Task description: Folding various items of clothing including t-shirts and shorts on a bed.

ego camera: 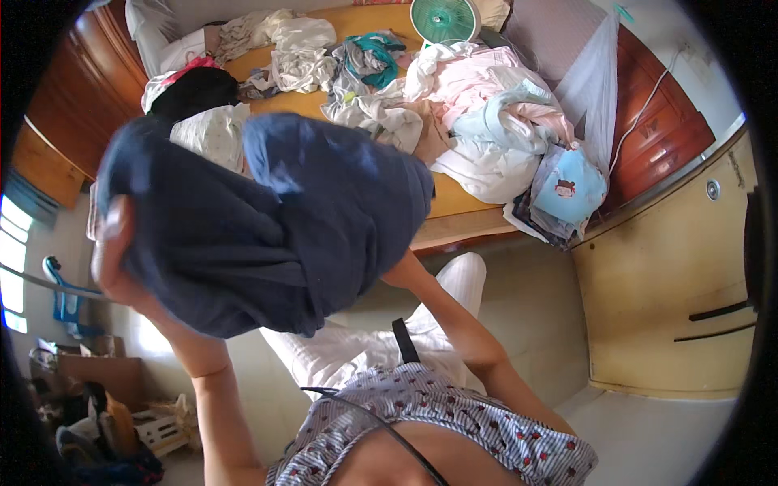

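A dark navy cloth garment [243,243] is lifted in front of me, bunched and partly folded over. My left hand [121,255] grips its left edge, with the thumb showing on the cloth and the other fingers hidden. At the garment's right end, my right hand [398,270] reaches behind or inside the fabric, so its fingers cannot be seen. Beyond the garment, piles of clothes lie on a bed with a yellow mat [313,104]: a teal garment [380,58], pink clothing [474,79] and white clothing [486,167].
A green and white fan [445,19] stands at the bed's back. A light blue cloth item [571,185] with a cartoon print rests at the bed's right corner. Right of me is a yellowish wooden door [662,279]. Boxes [100,376] and shoes are on the floor at lower left.
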The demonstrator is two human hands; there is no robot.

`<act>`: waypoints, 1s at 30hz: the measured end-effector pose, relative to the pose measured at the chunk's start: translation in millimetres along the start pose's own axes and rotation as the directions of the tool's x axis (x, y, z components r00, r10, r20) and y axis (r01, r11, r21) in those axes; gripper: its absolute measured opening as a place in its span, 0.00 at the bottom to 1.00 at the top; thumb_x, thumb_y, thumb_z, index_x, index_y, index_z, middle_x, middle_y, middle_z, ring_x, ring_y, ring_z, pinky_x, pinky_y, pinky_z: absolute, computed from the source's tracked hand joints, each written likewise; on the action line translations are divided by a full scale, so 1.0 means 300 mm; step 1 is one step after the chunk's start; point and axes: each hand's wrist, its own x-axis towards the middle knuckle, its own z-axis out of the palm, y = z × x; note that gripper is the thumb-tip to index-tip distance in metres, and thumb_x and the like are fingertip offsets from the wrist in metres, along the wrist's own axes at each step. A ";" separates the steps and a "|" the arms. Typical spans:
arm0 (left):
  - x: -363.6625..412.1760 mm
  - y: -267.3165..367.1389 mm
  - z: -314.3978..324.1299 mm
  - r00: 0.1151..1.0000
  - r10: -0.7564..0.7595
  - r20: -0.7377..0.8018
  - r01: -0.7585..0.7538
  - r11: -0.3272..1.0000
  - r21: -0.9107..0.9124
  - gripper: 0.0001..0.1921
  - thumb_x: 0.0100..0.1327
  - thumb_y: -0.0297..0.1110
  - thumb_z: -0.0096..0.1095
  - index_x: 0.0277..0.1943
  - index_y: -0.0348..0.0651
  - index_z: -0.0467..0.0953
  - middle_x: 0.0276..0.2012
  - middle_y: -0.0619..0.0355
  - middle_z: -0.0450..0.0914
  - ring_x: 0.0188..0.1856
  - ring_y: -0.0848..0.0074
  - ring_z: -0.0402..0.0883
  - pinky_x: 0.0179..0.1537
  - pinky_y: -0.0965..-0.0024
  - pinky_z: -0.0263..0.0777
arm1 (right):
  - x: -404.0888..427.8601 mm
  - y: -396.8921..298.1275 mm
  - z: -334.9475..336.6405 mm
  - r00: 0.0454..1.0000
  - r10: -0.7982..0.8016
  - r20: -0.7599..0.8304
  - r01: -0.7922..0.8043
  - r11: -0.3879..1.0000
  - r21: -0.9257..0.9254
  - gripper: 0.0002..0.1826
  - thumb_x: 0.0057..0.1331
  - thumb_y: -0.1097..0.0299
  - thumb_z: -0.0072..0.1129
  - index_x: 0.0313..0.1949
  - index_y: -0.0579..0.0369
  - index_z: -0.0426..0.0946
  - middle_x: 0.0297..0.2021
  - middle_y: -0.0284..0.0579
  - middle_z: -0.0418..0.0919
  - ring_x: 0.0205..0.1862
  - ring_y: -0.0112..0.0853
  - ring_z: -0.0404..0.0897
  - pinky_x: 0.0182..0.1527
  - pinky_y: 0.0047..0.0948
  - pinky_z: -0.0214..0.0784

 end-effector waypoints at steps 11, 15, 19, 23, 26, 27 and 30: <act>-0.049 0.201 0.154 0.982 -0.084 0.171 0.084 0.996 0.007 0.11 0.56 0.26 0.53 0.42 0.36 0.74 0.35 0.57 0.77 0.38 0.82 0.74 0.37 0.82 0.68 | -0.160 0.058 -0.369 0.368 0.035 0.929 -0.349 0.932 0.103 0.25 0.48 0.62 0.63 0.46 0.55 0.70 0.44 0.41 0.72 0.46 0.29 0.71 0.45 0.28 0.64; -0.001 0.255 0.142 0.971 -0.105 0.213 0.107 0.994 -0.001 0.11 0.56 0.26 0.53 0.43 0.36 0.73 0.36 0.56 0.77 0.39 0.82 0.74 0.37 0.82 0.68 | 0.038 -0.229 -0.536 0.996 -0.073 0.050 0.026 0.780 0.625 0.46 0.40 0.61 0.70 0.56 0.62 0.54 0.47 0.42 0.69 0.47 0.33 0.69 0.49 0.30 0.60; 0.106 0.296 0.382 0.760 0.230 0.608 0.157 0.842 -0.515 0.10 0.56 0.28 0.52 0.38 0.31 0.72 0.29 0.53 0.75 0.27 0.77 0.75 0.26 0.79 0.68 | 0.185 -0.420 -0.635 0.999 0.012 -0.030 0.010 0.772 0.635 0.49 0.34 0.60 0.73 0.55 0.62 0.55 0.50 0.51 0.65 0.52 0.34 0.65 0.52 0.29 0.57; 0.193 0.290 0.464 0.553 0.373 0.745 0.240 0.785 -0.571 0.13 0.60 0.34 0.52 0.38 0.29 0.70 0.26 0.54 0.73 0.27 0.84 0.70 0.25 0.81 0.63 | 0.251 -0.365 -0.744 0.899 0.203 -0.387 0.031 0.854 0.520 0.15 0.51 0.71 0.59 0.40 0.60 0.73 0.37 0.40 0.76 0.40 0.26 0.73 0.43 0.26 0.64; 0.100 0.184 0.533 0.910 0.294 0.291 -0.027 0.744 -0.667 0.10 0.57 0.30 0.54 0.40 0.35 0.75 0.32 0.59 0.78 0.33 0.86 0.72 0.33 0.83 0.66 | 0.117 -0.284 -0.945 0.878 0.067 -0.474 -0.169 0.970 -0.177 0.16 0.60 0.67 0.45 0.45 0.62 0.70 0.44 0.44 0.71 0.48 0.28 0.67 0.53 0.26 0.55; 0.070 0.151 0.545 0.937 0.185 0.295 0.000 0.846 -0.533 0.11 0.58 0.31 0.54 0.41 0.35 0.75 0.30 0.60 0.77 0.31 0.87 0.71 0.32 0.83 0.66 | 0.084 -0.285 -0.986 0.856 0.037 -0.515 -0.193 0.948 -0.253 0.16 0.60 0.67 0.44 0.45 0.62 0.70 0.45 0.45 0.70 0.48 0.28 0.67 0.54 0.26 0.54; -0.080 -0.126 0.404 0.904 -0.229 0.362 0.314 0.929 -0.195 0.12 0.58 0.33 0.53 0.40 0.34 0.75 0.32 0.59 0.78 0.35 0.84 0.73 0.36 0.80 0.66 | 0.126 -0.280 -0.905 0.817 -0.067 -0.573 -0.115 0.954 -0.275 0.17 0.61 0.66 0.42 0.46 0.63 0.69 0.46 0.46 0.68 0.49 0.27 0.66 0.54 0.24 0.53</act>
